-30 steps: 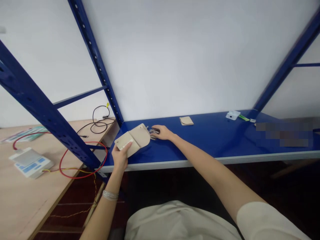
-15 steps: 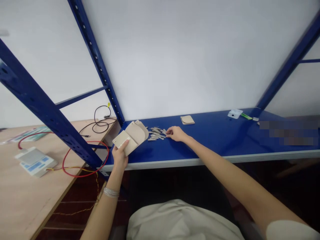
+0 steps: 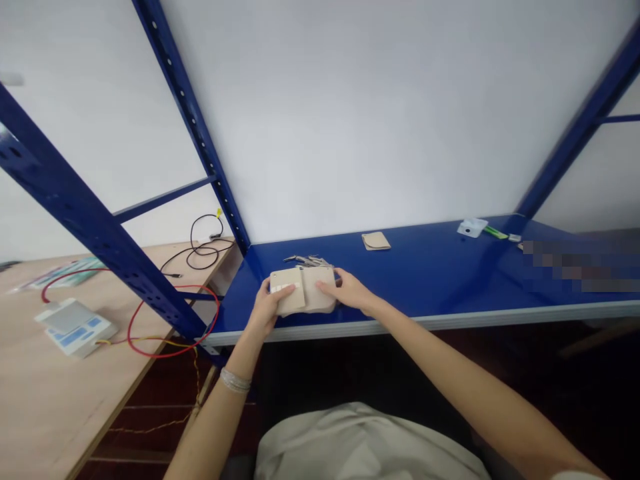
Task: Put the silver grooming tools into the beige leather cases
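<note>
A beige pouch with a flap [image 3: 311,303], opened out flat, is held between both hands above the front part of the blue table. My left hand [image 3: 264,310] grips its left end, thumb lying on top over a small whitish patch. On the right end my right hand [image 3: 349,292] has closed, thumb on the face and fingers behind. Whether a small piece is also in the right fingers, I cannot tell. Just beyond the pouch lies a heap of small silvery-grey strips [image 3: 306,260], partly hidden by it. Farther back rests a second, folded beige pouch [image 3: 376,241].
On the blue table [image 3: 425,280], a white card-like item [image 3: 471,227] and a green cutter [image 3: 495,233] lie at back right. Blue shelf posts [image 3: 187,113] frame the left side. A wooden table [image 3: 40,380] there holds a white device [image 3: 75,327] and cables.
My left hand has brought the pouch right and levelled it in front of the heap. My right hand has left the strips and taken hold of the pouch's right end.
</note>
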`<state>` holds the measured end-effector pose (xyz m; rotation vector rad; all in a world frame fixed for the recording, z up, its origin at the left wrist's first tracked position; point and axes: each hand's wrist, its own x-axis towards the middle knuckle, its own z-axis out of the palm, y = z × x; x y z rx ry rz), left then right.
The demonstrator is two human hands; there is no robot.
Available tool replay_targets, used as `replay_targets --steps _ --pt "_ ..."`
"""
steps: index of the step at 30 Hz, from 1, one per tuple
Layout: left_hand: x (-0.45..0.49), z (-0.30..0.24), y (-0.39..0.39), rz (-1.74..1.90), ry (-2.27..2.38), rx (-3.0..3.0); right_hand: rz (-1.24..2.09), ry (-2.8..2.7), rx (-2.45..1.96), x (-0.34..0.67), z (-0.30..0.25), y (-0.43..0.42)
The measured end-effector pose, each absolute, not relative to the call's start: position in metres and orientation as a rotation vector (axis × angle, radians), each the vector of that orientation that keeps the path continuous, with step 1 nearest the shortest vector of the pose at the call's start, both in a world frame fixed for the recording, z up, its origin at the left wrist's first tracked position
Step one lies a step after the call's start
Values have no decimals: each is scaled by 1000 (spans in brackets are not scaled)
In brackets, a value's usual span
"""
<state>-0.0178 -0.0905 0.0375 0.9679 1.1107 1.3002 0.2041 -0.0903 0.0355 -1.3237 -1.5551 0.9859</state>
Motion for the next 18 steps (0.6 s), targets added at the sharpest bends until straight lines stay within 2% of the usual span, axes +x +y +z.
replay_targets --steps 3,6,11,15,18 --pt "1 32 -90 1205 1173 1091 912 -1496 -1492 215 33 -95" --pt "12 25 -93 1114 1370 1414 700 -1623 -1612 230 25 -94" --pt "13 32 -92 1009 1674 2051 285 -1997 -1438 239 11 -101" --pt "8 35 -82 835 1332 2474 168 -2129 -1326 235 9 -107" --pt "6 25 -81 777 1162 2547 123 -2159 -1346 234 12 -110"
